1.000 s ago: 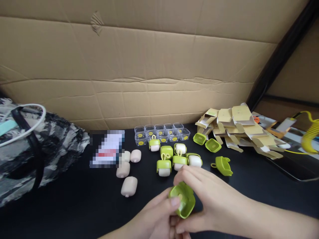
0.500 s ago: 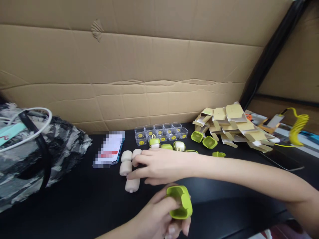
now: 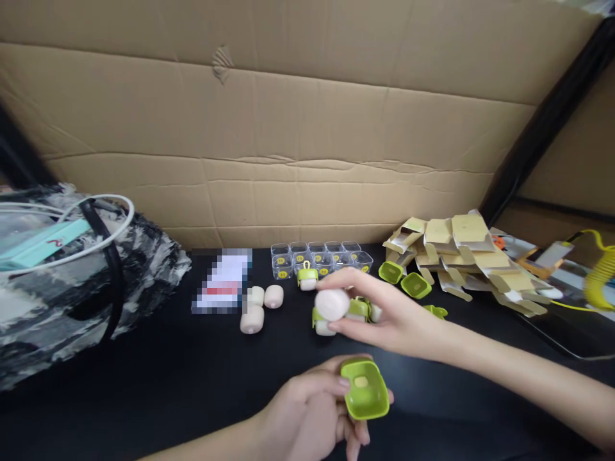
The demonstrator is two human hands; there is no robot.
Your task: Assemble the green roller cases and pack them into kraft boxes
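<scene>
A green cup (image 3: 368,394), hollow face showing, sits in the grip of the left hand (image 3: 307,403), thumb over its rim. Beyond the cup, apart from it, the right hand (image 3: 384,310) pinches a pale pod (image 3: 332,305) between thumb and fingers. Past the cup, leftward, lie loose pods (image 3: 252,319); farther past it, clear boxes (image 3: 323,261); past it rightward, heaped cartons (image 3: 456,246).

You have soft, even light, with a faint sheen on the black table (image 3: 423,384); coarse pixels mask 1 patch (image 3: 222,282), and the yellow cord (image 3: 598,280) blurs near the edge.
</scene>
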